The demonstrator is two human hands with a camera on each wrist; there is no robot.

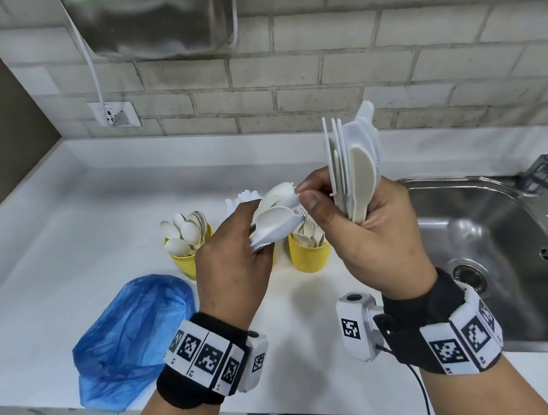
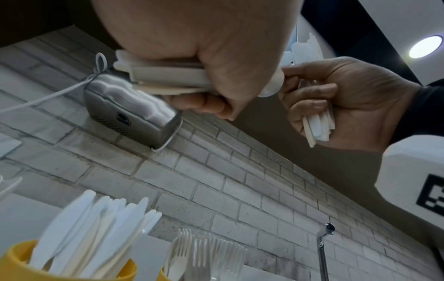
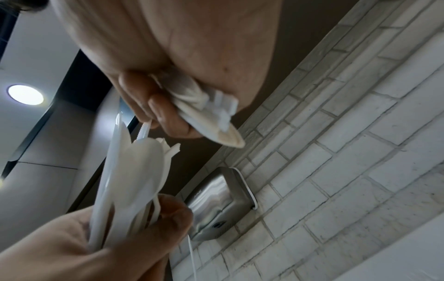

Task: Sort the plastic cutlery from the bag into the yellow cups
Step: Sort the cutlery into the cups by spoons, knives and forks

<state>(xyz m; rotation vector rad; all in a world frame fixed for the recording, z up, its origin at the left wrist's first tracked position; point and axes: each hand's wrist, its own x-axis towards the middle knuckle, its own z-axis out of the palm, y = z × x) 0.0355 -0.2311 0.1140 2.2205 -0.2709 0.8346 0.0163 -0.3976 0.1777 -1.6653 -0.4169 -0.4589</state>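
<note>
Head cam looks down from above at the counter (image 1: 61, 233) and both wrists; wrist cams sit close under each palm, facing up, both catching the wall dryer (image 2: 129, 117).

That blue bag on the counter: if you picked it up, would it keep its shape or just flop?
The blue bag would probably flop: it lies slumped and creased on the counter, like thin film. It looks translucent and collapsed, so likely very light. A push would probably slide or crumple it, not tip it.
</note>
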